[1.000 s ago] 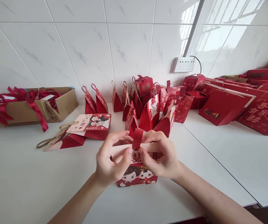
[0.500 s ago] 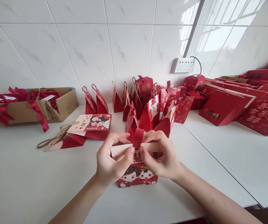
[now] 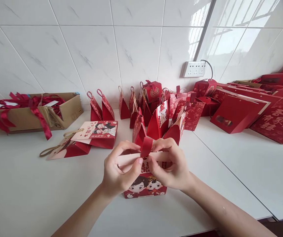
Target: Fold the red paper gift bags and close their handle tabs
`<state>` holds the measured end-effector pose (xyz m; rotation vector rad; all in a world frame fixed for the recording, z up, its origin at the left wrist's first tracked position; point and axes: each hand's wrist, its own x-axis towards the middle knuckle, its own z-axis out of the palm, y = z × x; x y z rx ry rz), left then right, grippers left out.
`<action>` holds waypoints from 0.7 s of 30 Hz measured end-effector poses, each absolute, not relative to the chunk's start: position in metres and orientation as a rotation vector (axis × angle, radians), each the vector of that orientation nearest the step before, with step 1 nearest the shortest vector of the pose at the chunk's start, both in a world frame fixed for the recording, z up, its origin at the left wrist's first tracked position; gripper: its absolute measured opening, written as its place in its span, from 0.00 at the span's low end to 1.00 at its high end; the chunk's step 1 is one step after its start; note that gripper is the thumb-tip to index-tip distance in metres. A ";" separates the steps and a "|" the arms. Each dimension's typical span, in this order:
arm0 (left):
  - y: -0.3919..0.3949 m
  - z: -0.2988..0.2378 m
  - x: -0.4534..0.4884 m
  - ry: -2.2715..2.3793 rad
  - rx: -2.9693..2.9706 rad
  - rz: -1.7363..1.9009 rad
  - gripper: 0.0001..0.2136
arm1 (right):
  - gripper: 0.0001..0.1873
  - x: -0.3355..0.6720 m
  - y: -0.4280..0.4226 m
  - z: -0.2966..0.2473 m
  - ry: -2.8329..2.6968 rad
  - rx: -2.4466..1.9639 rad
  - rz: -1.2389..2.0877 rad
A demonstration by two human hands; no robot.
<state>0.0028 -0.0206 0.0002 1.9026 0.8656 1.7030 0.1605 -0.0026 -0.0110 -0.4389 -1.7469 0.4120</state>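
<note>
A red paper gift box (image 3: 145,190) with two cartoon faces on its front stands upright on the white table, close to me. Its pale top edges are pinched by both hands. My left hand (image 3: 121,169) grips the left part of the top, thumb in front and fingers behind. On the right part, my right hand (image 3: 172,163) does the same. Between my fingertips a red ribbon loop (image 3: 146,147) sticks up from the middle of the top. My fingers partly cover the upper front of the box.
Several red gift boxes (image 3: 157,123) with loops stand behind my hands. Two boxes (image 3: 103,141) lie on the left. Farther left is a cardboard carton (image 3: 68,110) of red ribbons. Large red boxes (image 3: 240,112) stand at right. A power strip (image 3: 193,69) is on the tiled wall.
Both hands stay on the top of the box. The ribbon loop and my left hand have shifted very slightly to the right; little else differs.
</note>
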 end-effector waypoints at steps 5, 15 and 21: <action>-0.022 -0.004 0.001 0.944 1.868 1.719 0.09 | 0.15 0.161 -0.002 -0.010 -1.749 -0.455 0.417; -0.022 -0.002 0.001 0.951 1.819 1.683 0.08 | 0.13 0.161 -0.002 -0.010 -1.763 -0.451 0.446; -0.022 -0.003 0.002 0.939 1.846 1.690 0.07 | 0.14 0.161 -0.002 -0.010 -1.748 -0.447 0.408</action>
